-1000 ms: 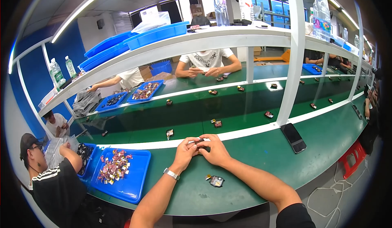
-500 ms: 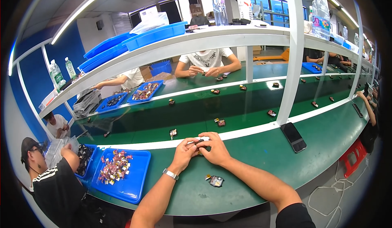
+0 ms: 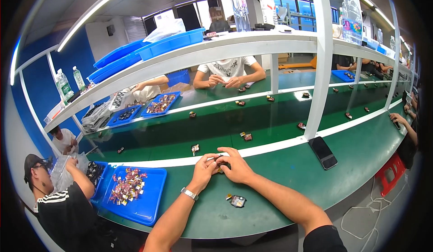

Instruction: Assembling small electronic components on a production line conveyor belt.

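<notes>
Right of the blue tray [image 3: 152, 197], over the worktop [image 3: 288, 168], our left hand [image 3: 205, 171] and right hand [image 3: 237, 169] share a pinching grip on a small dark part [image 3: 222, 158], apparently a close handwork step, the next move calling for light, steady pressure from us.

The flat green worktop [image 3: 266, 211] at 5 o'clock is smooth and low-sheen, the shallow blue rectangular tray [image 3: 152, 198] between 7 and 8 glossy plastic, the silver wristwatch [image 3: 189, 193] near 7 bright metal, the small black-and-silver part [image 3: 237, 201] between 5 and 6 partly shiny, and the slim black rectangular phone [image 3: 323, 152] near 4 smooth-faced.
</notes>
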Available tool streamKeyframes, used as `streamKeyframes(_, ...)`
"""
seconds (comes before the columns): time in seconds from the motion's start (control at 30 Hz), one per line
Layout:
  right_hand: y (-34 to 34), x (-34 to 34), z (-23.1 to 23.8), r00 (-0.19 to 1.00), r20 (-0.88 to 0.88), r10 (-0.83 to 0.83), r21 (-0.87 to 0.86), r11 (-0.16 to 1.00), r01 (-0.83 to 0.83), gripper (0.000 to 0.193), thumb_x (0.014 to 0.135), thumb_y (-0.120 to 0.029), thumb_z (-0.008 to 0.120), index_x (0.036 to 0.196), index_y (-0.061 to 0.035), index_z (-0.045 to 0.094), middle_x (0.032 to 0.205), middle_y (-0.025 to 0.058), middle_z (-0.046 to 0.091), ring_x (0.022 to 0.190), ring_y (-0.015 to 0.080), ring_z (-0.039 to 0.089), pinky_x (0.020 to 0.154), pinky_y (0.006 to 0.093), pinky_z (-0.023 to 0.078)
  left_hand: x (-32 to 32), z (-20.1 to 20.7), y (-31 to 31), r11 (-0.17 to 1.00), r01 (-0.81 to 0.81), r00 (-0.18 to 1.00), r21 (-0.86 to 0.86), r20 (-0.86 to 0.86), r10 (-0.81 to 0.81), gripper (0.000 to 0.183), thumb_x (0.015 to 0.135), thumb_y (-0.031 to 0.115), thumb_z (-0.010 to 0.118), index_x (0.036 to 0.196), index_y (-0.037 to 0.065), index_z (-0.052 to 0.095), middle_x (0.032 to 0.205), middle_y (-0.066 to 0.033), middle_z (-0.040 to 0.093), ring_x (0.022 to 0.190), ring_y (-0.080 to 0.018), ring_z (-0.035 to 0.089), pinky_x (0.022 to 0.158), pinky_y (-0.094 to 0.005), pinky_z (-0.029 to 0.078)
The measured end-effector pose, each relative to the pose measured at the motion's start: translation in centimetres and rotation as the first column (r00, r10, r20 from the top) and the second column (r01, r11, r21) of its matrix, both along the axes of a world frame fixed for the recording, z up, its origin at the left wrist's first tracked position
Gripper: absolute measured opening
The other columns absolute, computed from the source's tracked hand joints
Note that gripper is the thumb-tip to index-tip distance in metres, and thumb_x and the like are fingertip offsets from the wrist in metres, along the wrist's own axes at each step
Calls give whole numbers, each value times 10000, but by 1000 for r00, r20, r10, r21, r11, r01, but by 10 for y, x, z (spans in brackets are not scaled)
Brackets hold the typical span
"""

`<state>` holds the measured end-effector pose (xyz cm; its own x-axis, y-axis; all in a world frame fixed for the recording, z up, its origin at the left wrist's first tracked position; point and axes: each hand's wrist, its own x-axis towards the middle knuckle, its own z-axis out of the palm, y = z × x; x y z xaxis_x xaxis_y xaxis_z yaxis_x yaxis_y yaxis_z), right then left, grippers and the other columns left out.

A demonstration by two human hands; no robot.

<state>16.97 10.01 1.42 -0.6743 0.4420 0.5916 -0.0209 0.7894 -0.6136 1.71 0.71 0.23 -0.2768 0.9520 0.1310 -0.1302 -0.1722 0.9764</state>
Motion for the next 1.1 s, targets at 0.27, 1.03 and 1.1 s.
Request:
streamKeyframes(0.27, -1, 5, 9, 997, -44, -66, 255, 964, 75, 223, 799, -43, 668, 1020, -60, 652, 1116, 74, 575, 1049, 265, 575, 802, 374, 544, -1, 4, -1, 1000, -11, 997, -27, 70, 13, 243, 1005, 14, 457, 1242, 25, 509, 1132, -104, 651, 997, -148, 649, 865, -276, 568)
streamKeyframes(1.03, -5, -3, 2, 976, -112, -187, 499, 839, 218, 141, 772, -83, 698, 901, -52, 651, 959, 53, 610, 875, 222, 624, 657, 326, 565, 1, 6, 1, 1000, 27, 994, -16, 104, -26, 242, 1000, -4, 453, 1239, -22, 487, 1130, -140, 636, 1046, -206, 649, 923, -335, 574)
streamKeyframes(1.1, -4, -4, 2, 974, -125, -188, 502, 835, 226, 131, 761, -76, 696, 881, -52, 647, 942, 52, 610, 863, 217, 624, 647, 324, 562, 3, 7, 0, 999, 29, 996, -26, 89, -26, 244, 997, -13, 451, 1239, -25, 483, 1126, -143, 636, 1044, -210, 651, 918, -335, 578)
